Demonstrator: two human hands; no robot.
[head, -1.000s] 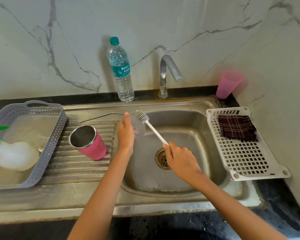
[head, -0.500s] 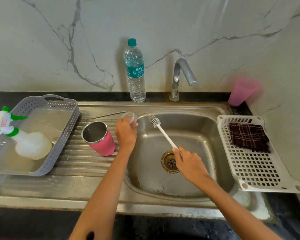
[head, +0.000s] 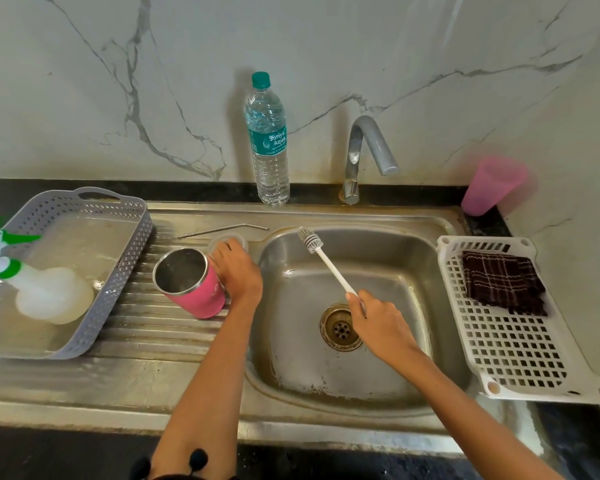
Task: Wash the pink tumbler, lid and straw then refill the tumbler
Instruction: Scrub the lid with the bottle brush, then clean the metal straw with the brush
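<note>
The pink tumbler [head: 198,289] with a steel inside stands tilted on the ribbed drainboard, its mouth facing up and left. Just behind it the clear lid [head: 238,238] lies flat. My left hand [head: 239,271] is beside the tumbler, its curled fingers holding the lid's near edge. Behind the lid lies the bent metal straw [head: 222,232]. My right hand [head: 378,322] grips the handle of a white bottle brush [head: 326,261] over the sink basin [head: 395,271], with the bristle head up near the basin's back left corner.
A water bottle [head: 269,143] stands at the wall left of the tap [head: 368,147], which is not running. A grey basket [head: 118,271] with a spray bottle [head: 32,285] sits at the left. A white rack [head: 520,358] holding a dark cloth [head: 503,282] sits at the right. A pink cup [head: 489,187] stands in the back corner.
My left hand has carried the lid from over the basin to the drainboard and set it down behind the tumbler. The brush no longer touches the lid.
</note>
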